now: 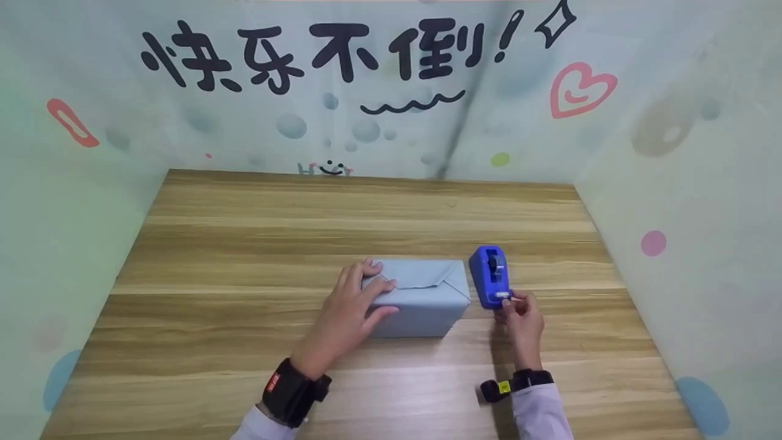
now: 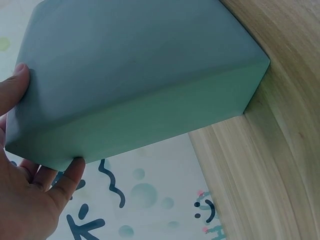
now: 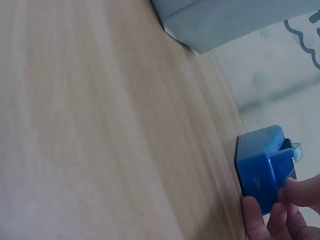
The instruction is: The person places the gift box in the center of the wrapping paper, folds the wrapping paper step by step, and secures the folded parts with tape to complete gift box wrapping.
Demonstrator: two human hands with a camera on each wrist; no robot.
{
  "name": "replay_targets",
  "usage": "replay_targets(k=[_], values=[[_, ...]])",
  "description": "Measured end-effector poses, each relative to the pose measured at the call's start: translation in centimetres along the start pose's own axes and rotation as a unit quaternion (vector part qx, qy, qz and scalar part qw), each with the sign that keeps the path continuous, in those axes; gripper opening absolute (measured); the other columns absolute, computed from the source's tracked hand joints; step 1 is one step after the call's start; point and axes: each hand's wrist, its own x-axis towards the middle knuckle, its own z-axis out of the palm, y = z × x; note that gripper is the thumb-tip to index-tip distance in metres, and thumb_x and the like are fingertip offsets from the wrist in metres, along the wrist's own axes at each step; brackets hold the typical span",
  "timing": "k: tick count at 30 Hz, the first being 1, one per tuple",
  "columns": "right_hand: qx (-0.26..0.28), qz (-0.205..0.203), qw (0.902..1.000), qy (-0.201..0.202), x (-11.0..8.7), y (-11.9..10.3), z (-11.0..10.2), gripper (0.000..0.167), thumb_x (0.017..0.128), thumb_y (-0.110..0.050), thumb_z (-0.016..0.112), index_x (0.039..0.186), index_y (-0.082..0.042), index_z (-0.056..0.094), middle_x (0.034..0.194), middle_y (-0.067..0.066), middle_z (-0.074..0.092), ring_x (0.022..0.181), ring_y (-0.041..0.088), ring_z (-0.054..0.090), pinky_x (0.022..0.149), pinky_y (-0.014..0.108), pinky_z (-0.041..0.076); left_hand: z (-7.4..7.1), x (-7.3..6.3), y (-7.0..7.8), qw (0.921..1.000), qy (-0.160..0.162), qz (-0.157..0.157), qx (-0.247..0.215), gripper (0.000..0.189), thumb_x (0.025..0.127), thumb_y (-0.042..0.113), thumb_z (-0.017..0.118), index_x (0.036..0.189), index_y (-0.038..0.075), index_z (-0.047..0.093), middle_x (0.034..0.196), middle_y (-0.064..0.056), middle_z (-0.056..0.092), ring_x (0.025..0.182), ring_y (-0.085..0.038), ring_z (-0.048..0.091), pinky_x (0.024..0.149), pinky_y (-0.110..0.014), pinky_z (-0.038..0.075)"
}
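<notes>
A box wrapped in pale blue paper (image 1: 421, 311) lies on the table, a folded paper flap (image 1: 418, 274) across its top. My left hand (image 1: 348, 302) holds the box's left end, thumb on the near side and fingers over the top. In the left wrist view the thumb and fingers of that hand (image 2: 37, 200) straddle a box edge. Just right of the box stands a blue tape dispenser (image 1: 487, 278) with a small tape roll (image 1: 496, 264). My right hand (image 1: 526, 321) pinches at the tape end by its toothed cutter (image 3: 294, 169); the clear tape itself hardly shows.
The wood-grain table (image 1: 232, 244) extends around the box and dispenser. Pale printed panels enclose it, with a back panel (image 1: 244, 140) bearing dark lettering and side panels at left and right. Each wrist wears a black strap (image 1: 296, 391) with a camera.
</notes>
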Motion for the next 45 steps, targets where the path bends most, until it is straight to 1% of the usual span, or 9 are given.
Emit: replay_targets(k=[5, 13, 16, 21, 25, 30, 39, 42, 45], values=[[-0.092, -0.049, 0.9946, -0.001, 0.3, 0.0, -0.7, 0.022, 0.09, -0.002, 0.055, 0.112, 0.001, 0.059, 0.085, 0.016, 0.059, 0.058, 0.008, 0.05, 0.048, 0.02, 0.043, 0.0, 0.0, 0.0, 1.0, 0.003, 0.002, 0.002, 0.04, 0.085, 0.044, 0.06, 0.118, 0.02, 0.059, 0.131, -0.009, 0.045, 0.132, -0.028, 0.036, 0.107, -0.046, 0.035], [-0.172, -0.082, 0.9813, -0.029, 0.0, -1.9, -2.0, 0.034, 0.086, -0.002, 0.055, 0.12, 0.003, 0.057, 0.091, 0.023, 0.064, 0.063, 0.009, 0.051, 0.056, 0.022, 0.043, 0.1, -0.1, 0.0, 0.9997, 0.016, 0.017, 0.006, 0.037, 0.086, 0.043, 0.058, 0.115, 0.019, 0.06, 0.127, -0.009, 0.047, 0.133, -0.03, 0.036, 0.107, -0.043, 0.036], [-0.145, -0.106, 0.9829, -0.04, -1.0, -4.1, -2.2, 0.036, 0.088, -0.004, 0.058, 0.124, 0.001, 0.055, 0.092, 0.019, 0.064, 0.072, 0.006, 0.053, 0.065, 0.018, 0.045, 0.1, -0.1, 0.1, 0.9995, 0.016, 0.021, 0.019, 0.037, 0.087, 0.043, 0.057, 0.116, 0.02, 0.06, 0.127, -0.009, 0.046, 0.132, -0.03, 0.036, 0.107, -0.043, 0.035], [0.009, -0.183, 0.976, -0.118, -3.5, -10.1, -1.2, 0.036, 0.087, -0.002, 0.062, 0.122, 0.003, 0.054, 0.09, 0.007, 0.061, 0.084, 0.004, 0.058, 0.079, 0.014, 0.047, 0.0, 0.0, 0.3, 0.9981, 0.016, 0.036, 0.048, 0.035, 0.089, 0.042, 0.055, 0.119, 0.023, 0.058, 0.128, -0.012, 0.046, 0.13, -0.032, 0.038, 0.105, -0.044, 0.038], [0.074, -0.221, 0.9459, -0.225, -5.3, -14.4, 0.7, 0.039, 0.085, 0.001, 0.063, 0.122, 0.005, 0.053, 0.087, 0.005, 0.062, 0.082, 0.009, 0.061, 0.077, 0.019, 0.051, 0.0, 0.1, 0.3, 0.9961, 0.016, 0.05, 0.07, 0.033, 0.091, 0.04, 0.053, 0.122, 0.028, 0.056, 0.131, -0.016, 0.045, 0.127, -0.033, 0.04, 0.099, -0.046, 0.043], [-0.003, -0.238, 0.9085, -0.344, -5.4, -16.8, 3.4, 0.044, 0.084, 0.001, 0.063, 0.126, 0.002, 0.048, 0.087, 0.011, 0.063, 0.077, 0.01, 0.06, 0.073, 0.022, 0.05, 0.0, 0.0, 0.4, 0.9948, 0.013, 0.056, 0.084, 0.031, 0.092, 0.038, 0.052, 0.123, 0.03, 0.055, 0.134, -0.019, 0.042, 0.126, -0.035, 0.04, 0.097, -0.047, 0.045], [-0.096, -0.276, 0.7703, -0.567, -2.9, -17.6, 4.7, 0.052, 0.09, 0.007, 0.049, 0.136, -0.008, 0.03, 0.086, 0.009, 0.054, 0.08, 0.015, 0.051, 0.075, 0.022, 0.043, 0.2, -0.3, 0.8, 0.9914, 0.012, 0.059, 0.116, 0.028, 0.093, 0.036, 0.052, 0.119, 0.026, 0.06, 0.133, -0.02, 0.045, 0.126, -0.037, 0.041, 0.101, -0.047, 0.042], [-0.123, -0.316, 0.7364, -0.586, -2.7, -18.0, 4.8, 0.053, 0.089, 0.008, 0.049, 0.136, -0.008, 0.029, 0.085, 0.01, 0.054, 0.079, 0.014, 0.051, 0.072, 0.021, 0.043, 0.2, -0.3, 0.9, 0.9889, 0.014, 0.064, 0.133, 0.027, 0.093, 0.035, 0.053, 0.116, 0.023, 0.061, 0.13, -0.018, 0.048, 0.125, -0.037, 0.043, 0.102, -0.048, 0.04], [-0.148, -0.341, 0.7177, -0.589, -2.7, -18.4, 4.9, 0.054, 0.087, 0.009, 0.05, 0.135, -0.006, 0.029, 0.086, 0.011, 0.055, 0.079, 0.013, 0.051, 0.07, 0.021, 0.043, 0.1, -0.2, 1.1, 0.9869, 0.015, 0.069, 0.145, 0.025, 0.092, 0.034, 0.054, 0.113, 0.021, 0.06, 0.128, -0.015, 0.05, 0.126, -0.036, 0.043, 0.104, -0.048, 0.038]])
